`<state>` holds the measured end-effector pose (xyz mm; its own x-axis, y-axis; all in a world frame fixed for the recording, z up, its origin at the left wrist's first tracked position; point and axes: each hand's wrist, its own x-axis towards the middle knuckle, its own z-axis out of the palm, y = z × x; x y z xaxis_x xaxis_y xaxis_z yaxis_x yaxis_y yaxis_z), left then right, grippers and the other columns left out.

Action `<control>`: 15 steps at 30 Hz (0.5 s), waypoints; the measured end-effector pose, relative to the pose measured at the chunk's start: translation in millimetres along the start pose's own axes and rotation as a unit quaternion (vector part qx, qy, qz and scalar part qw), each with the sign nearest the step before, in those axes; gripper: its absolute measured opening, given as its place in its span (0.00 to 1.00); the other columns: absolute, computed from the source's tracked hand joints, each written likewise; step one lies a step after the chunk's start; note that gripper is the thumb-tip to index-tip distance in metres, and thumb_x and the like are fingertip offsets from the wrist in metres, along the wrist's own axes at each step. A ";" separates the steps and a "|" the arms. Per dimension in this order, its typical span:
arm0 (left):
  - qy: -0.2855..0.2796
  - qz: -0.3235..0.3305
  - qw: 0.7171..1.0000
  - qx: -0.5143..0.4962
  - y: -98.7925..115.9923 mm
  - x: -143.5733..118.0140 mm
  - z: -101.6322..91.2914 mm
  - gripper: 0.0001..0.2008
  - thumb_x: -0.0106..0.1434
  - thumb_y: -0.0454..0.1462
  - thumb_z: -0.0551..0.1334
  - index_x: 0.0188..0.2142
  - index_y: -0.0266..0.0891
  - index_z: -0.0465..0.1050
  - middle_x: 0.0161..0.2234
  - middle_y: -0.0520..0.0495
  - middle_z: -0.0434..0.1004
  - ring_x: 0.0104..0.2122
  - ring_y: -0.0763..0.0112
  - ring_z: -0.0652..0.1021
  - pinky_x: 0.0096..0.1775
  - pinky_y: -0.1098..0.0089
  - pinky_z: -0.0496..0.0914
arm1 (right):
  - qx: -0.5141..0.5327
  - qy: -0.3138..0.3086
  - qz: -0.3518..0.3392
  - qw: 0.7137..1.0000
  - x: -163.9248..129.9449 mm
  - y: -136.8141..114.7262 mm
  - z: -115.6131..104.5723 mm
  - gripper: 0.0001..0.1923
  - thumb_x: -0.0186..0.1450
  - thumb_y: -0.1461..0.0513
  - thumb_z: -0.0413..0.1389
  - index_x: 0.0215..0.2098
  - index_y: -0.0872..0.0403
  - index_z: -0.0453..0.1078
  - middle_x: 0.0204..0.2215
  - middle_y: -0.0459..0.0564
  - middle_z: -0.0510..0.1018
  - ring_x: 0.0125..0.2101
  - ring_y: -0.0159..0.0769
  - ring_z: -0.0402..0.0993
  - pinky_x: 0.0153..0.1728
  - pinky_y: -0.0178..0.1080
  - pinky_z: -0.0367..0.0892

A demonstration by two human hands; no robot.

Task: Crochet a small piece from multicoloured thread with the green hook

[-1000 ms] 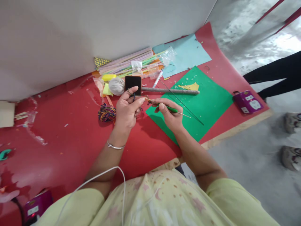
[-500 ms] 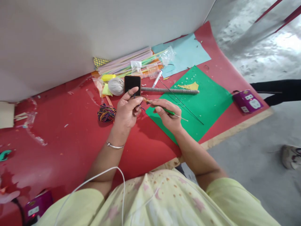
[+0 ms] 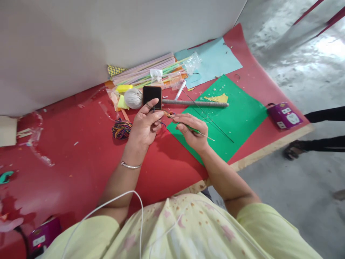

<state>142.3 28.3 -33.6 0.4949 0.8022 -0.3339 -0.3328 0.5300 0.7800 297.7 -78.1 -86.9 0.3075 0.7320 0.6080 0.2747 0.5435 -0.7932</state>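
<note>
— Starting at the left: what lies beside the working hands?

— A small tangle of multicoloured thread (image 3: 122,129) on the red table covering (image 3: 81,151), at about nine o'clock from the left hand (image 3: 144,126). At twelve o'clock from that hand stand a ball of off-white yarn (image 3: 133,98) and a black square block (image 3: 152,97).

— And the left hand itself?

— Its fingers are curled shut, pinching a little knot of orange and dark thread (image 3: 167,114) between thumb and forefinger. The knot sits at roughly two o'clock from the palm, held in the air above the table.

— Which hand is nearer the knot?

— Both meet there; the left touches it, and the right hand (image 3: 192,132) comes in from four o'clock.

— What does the right hand grip?

— A thin green-handled metal hook (image 3: 198,132), closed in a pencil grip. Its long axis runs from the knot at ten o'clock out to four o'clock, where the bare metal tail sticks past the fingers. The working tip is hidden, so I cannot tell whether it is in the thread.

— Further right?

— A green paper sheet (image 3: 237,118), a long grey rod (image 3: 195,104) lying across at three o'clock, and a purple socket box (image 3: 285,115).
</note>
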 end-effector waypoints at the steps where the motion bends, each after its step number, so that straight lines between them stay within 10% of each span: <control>1: -0.004 -0.004 1.000 -0.001 0.0 -0.1 0.1 0.28 0.46 0.28 0.75 0.49 0.43 0.81 0.24 0.60 0.74 0.18 0.85 0.63 0.19 0.79 0.53 | 0.014 0.010 0.020 1.000 -1.1 0.9 0.9 0.13 0.72 0.59 0.64 0.53 0.39 0.84 0.49 0.48 0.90 0.49 0.42 0.88 0.51 0.46 0.83; 15: 0.012 0.048 0.997 0.052 -2.5 -2.8 5.0 0.37 0.46 0.30 0.78 0.58 0.45 0.79 0.28 0.56 0.82 0.18 0.83 0.68 0.19 0.77 0.54 | 0.207 0.090 0.228 0.947 -4.0 7.4 11.9 0.13 0.66 0.48 0.69 0.44 0.44 0.86 0.41 0.47 0.90 0.37 0.36 0.86 0.32 0.37 0.80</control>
<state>145.8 23.4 -32.0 0.4449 0.8549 -0.2669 -0.2914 0.4199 0.8595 287.7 -72.0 -95.6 0.4689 0.8677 0.1648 -0.2943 0.3294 -0.8972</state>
